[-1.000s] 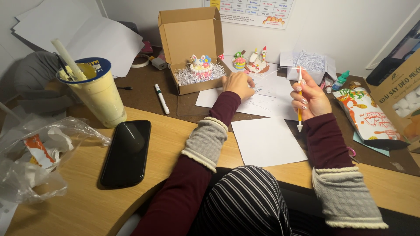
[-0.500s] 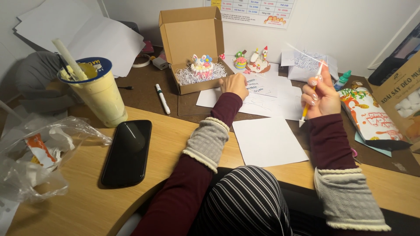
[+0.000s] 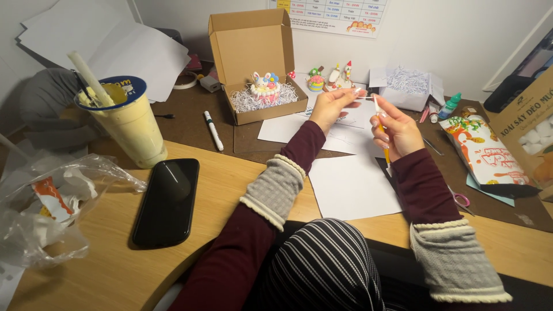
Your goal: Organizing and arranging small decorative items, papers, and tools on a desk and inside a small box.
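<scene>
My right hand (image 3: 397,129) holds a thin yellow pen-like tool (image 3: 381,129) upright, its white top end level with my fingertips. My left hand (image 3: 329,106) is raised beside it, fingers pinching at that top end. Both hands hover over white paper sheets (image 3: 352,185) on the brown mat. Behind them an open cardboard box (image 3: 256,57) holds a small bunny cake figure (image 3: 265,86) on shredded paper. Small clay figurines (image 3: 331,78) stand by the wall.
A yellow drink cup (image 3: 129,124) with straw stands at left, a black phone (image 3: 167,200) lies on the wooden desk, and a clear plastic bag (image 3: 46,213) sits at far left. A marker (image 3: 213,130), snack pouch (image 3: 484,152), scissors (image 3: 461,201) and a cardboard box (image 3: 527,124) lie around.
My right hand lifted the yellow tool from the paper and turned it upright. My left hand rose off the sheet and came to the tool's top end.
</scene>
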